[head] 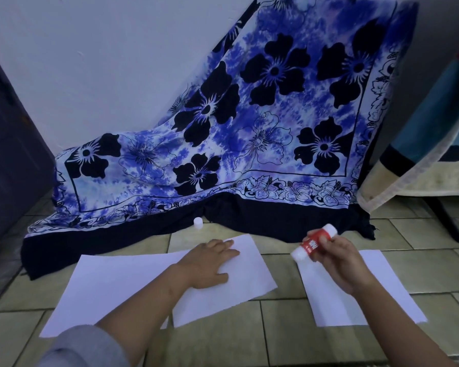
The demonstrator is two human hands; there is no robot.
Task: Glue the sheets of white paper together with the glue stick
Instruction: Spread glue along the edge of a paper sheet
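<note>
Glue stick (pixel 314 245): short cylinder, smooth plastic, red printed label round the middle, white at both ends. Tilted, lower white end pointing down and left. Held in the air over the far left corner of the right sheet (pixel 368 287).

Right grip (pixel 339 266): fingers and thumb curled round the labelled barrel, closed on it.

Left grip (pixel 210 263): flat, palm down, fingers straight and close together, pressing on the angled sheet (pixel 236 292); nothing grasped.

Paper: three white sheets counted, all thin, matt, rectangular, flat on the floor (pixel 329 340). Angled sheet overlapping the right end of the left sheet (pixel 104 287); right sheet apart from both, across a strip of bare tile.

Cap (pixel 198 223): one, small, white, cylindrical, upright on the floor just beside the dark hem of the cloth (pixel 249 115), well apart from the stick.

Floor: rectangular tiles, pale beige-green, slight sheen, dark grout lines.

Cloth: one, thin and soft, draped in folds from the wall down onto the floor; mottled blue-and-white dye, solid black hibiscus shapes, outlined flowers, floral border, plain dark hem.

Wall (pixel 104 62): plain, pale, matt. Dark panelled surface (pixel 6 154) at far left. At far right, one hanging textile (pixel 421 128) in teal, cream and dark bands, one dark slanted leg (pixel 445 218) below.

Sleeve (pixel 77 348): one, grey, soft fabric, on the left arm at the lower frame edge.
</note>
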